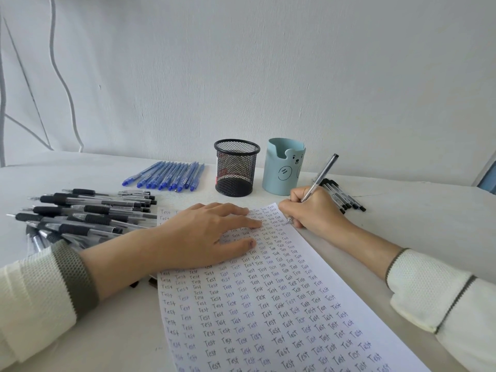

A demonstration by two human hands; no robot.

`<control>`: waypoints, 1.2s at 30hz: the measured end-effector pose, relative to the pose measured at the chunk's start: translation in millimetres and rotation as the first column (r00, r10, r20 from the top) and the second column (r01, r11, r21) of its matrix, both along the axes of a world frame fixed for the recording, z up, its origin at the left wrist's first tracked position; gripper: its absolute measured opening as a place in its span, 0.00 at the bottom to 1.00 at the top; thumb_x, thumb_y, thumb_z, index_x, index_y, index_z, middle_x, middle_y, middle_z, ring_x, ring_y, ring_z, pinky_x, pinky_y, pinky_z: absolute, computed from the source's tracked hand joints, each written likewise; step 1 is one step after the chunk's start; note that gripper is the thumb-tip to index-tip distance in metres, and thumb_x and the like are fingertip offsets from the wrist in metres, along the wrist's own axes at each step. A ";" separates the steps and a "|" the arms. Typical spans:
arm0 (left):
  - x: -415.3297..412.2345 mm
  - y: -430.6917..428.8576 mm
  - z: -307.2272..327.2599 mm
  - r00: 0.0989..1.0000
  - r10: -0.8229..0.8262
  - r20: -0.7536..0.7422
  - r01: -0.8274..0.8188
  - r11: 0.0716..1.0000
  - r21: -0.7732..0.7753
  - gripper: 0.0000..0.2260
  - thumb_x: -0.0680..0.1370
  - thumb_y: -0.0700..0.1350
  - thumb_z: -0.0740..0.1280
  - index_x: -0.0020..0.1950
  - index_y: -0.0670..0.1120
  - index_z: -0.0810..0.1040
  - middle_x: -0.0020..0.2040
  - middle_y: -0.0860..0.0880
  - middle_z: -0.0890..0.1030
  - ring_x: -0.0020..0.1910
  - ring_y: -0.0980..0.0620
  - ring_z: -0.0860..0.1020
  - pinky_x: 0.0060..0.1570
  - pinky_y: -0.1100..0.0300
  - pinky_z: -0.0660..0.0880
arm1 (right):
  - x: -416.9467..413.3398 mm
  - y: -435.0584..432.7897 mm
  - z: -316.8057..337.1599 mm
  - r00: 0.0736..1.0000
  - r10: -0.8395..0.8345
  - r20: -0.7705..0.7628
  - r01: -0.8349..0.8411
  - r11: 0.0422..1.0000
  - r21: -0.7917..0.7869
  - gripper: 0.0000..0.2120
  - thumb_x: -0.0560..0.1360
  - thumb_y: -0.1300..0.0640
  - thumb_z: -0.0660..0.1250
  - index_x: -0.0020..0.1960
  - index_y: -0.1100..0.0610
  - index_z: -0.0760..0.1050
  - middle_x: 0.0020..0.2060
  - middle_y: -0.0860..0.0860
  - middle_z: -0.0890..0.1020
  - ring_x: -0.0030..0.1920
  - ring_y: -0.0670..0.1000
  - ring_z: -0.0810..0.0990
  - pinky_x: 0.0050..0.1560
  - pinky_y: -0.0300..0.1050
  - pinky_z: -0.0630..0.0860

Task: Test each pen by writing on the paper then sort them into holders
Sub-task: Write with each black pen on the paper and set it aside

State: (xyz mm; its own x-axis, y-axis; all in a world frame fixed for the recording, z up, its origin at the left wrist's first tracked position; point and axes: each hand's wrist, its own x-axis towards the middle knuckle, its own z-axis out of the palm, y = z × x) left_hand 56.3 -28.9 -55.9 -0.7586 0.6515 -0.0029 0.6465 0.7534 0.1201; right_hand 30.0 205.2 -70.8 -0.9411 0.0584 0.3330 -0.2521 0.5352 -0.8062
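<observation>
paper [268,304] lies nearest me on the worktop [402,210], thin and floppy, so my left hand [204,234] presses it flat, fingers spread. right hand [314,210] pinches the light, stiff, slick-looking pen [323,174] low near its tip, touching the sheet's top right corner.

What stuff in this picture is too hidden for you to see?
All in the head view:
Words under the left hand, which covers part of the paper.
Inside of the blue bear holder: its own wall hides it.
A red thing in the mesh holder: blurred behind the mesh.
Paper's bottom: cut off by the picture's edge.
</observation>
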 end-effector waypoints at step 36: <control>-4.1 -2.1 -4.3 1.000 -0.004 0.001 0.004 1.000 0.028 0.27 0.74 0.72 0.46 0.73 0.72 0.58 0.76 0.65 0.59 0.73 0.63 0.60 0.71 0.59 0.55 | -21.2 83.4 22.3 0.929 0.142 -0.341 0.044 0.874 0.484 0.07 0.75 0.67 0.70 0.50 0.58 0.84 0.47 0.51 0.80 0.44 0.53 0.81 0.48 0.39 0.75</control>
State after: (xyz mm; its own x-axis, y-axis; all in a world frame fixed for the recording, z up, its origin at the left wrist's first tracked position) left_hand 52.2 -31.0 -60.2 -0.7563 0.6541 0.0143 0.6491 0.7474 0.1418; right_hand 8.8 288.6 -48.4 -0.7500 -0.2376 0.6173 -0.5063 0.8068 -0.3045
